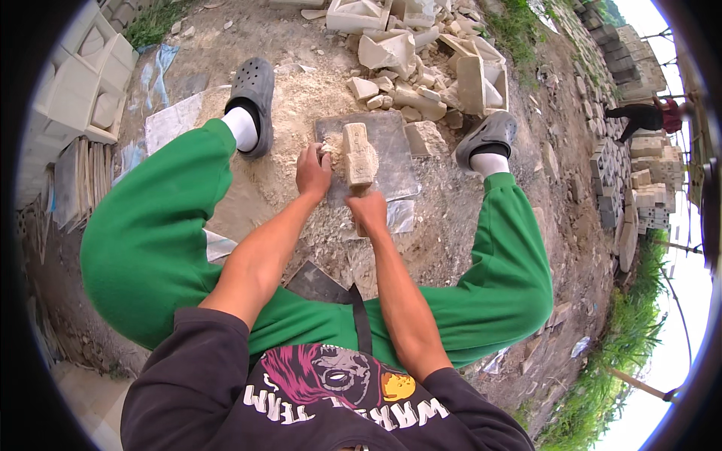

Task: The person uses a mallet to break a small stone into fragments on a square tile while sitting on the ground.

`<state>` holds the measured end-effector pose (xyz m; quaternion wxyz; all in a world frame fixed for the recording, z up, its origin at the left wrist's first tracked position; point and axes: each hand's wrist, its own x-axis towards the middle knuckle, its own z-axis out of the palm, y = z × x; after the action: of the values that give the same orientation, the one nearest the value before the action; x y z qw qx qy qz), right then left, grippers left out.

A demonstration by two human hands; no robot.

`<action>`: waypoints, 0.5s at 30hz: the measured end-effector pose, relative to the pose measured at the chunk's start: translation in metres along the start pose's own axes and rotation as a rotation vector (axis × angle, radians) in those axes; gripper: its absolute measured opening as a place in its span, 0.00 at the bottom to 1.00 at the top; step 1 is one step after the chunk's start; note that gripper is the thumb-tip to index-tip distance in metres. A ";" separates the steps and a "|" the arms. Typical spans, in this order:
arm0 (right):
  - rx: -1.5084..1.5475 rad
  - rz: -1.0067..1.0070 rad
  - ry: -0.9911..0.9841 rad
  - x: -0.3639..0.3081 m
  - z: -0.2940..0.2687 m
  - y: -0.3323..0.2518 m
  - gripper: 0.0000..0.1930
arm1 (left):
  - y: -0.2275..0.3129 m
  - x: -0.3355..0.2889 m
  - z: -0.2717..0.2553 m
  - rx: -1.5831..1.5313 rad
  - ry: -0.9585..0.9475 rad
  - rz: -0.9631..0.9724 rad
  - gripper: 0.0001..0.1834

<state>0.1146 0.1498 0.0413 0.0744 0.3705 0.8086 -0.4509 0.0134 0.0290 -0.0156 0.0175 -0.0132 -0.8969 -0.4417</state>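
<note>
My right hand (367,212) is closed round the handle of a mallet with a thick, dust-coated, block-shaped head (359,154). The mallet head is over a flat grey slab (395,167) on the ground between my feet. At the slab's left edge my left hand (313,171) has its fingers curled beside pale crumbs of stone. Whatever those fingers hold, if anything, is too small to make out. Pale powder and chips lie on the slab and on the ground left of it.
Broken pale blocks (410,79) form a heap beyond the slab, with a loose chunk (426,140) at its right edge. Moulded blocks (98,83) are stacked at the far left. Another person (654,115) is among block stacks at far right. A dark plate (317,282) lies near my lap.
</note>
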 end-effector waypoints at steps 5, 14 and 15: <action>-0.037 -0.030 0.047 0.002 0.006 0.013 0.14 | 0.002 -0.010 -0.005 0.028 -0.019 0.025 0.17; 0.039 -0.200 0.131 -0.007 0.006 0.005 0.16 | 0.004 -0.012 -0.005 0.017 -0.018 0.030 0.17; 0.041 -0.200 0.132 -0.005 0.006 0.006 0.16 | 0.006 -0.010 -0.004 0.018 -0.018 0.032 0.17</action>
<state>0.1203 0.1444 0.0361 -0.0319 0.3185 0.8351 -0.4473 0.0234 0.0291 -0.0086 0.0168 -0.0315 -0.9006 -0.4333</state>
